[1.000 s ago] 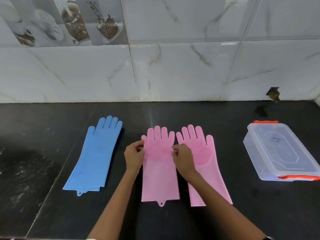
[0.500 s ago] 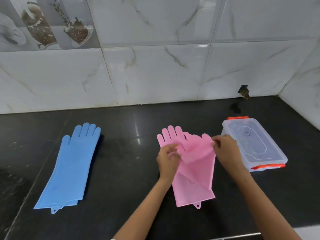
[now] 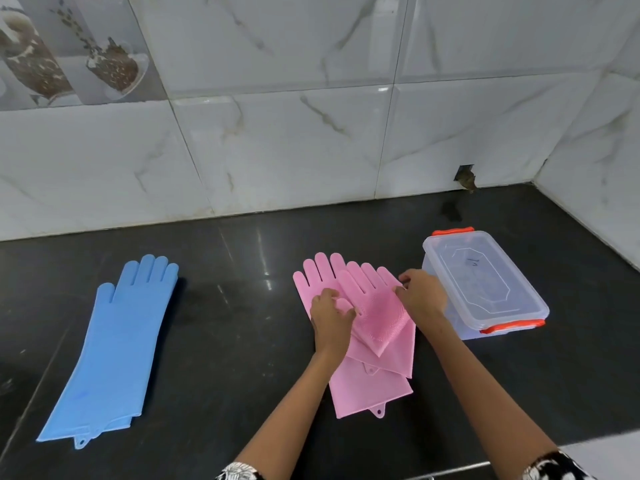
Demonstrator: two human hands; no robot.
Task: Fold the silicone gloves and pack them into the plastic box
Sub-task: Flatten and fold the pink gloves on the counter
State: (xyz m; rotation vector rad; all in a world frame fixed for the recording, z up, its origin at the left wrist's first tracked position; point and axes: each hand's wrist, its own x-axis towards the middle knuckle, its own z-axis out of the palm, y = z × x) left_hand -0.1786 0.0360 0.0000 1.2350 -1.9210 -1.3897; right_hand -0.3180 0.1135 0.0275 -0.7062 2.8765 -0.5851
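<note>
GRIP: pinches upper pink glove point(image 3: 384, 317) in left hand point(image 3: 330, 317) and right hand point(image 3: 424, 296), fingers curled | LAY: overlaps lower pink glove point(image 3: 370, 393) | BESIDE: lidded plastic box point(image 3: 485, 282)

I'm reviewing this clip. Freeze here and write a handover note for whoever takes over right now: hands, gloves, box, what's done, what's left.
Left hand: fingers curled on the thumb side of the upper pink silicone glove.
Right hand: pinches that glove's opposite edge.
The upper glove lies skewed on the lower pink silicone glove, on the black counter.
Blue silicone gloves, seemingly a stacked pair, lie flat at far left, untouched.
Clear plastic box with orange latches stands at right, lid on.
Done: pink pair stacked; nothing packed.
Left: fold the pink and blue gloves, open the box, pack them all.
</note>
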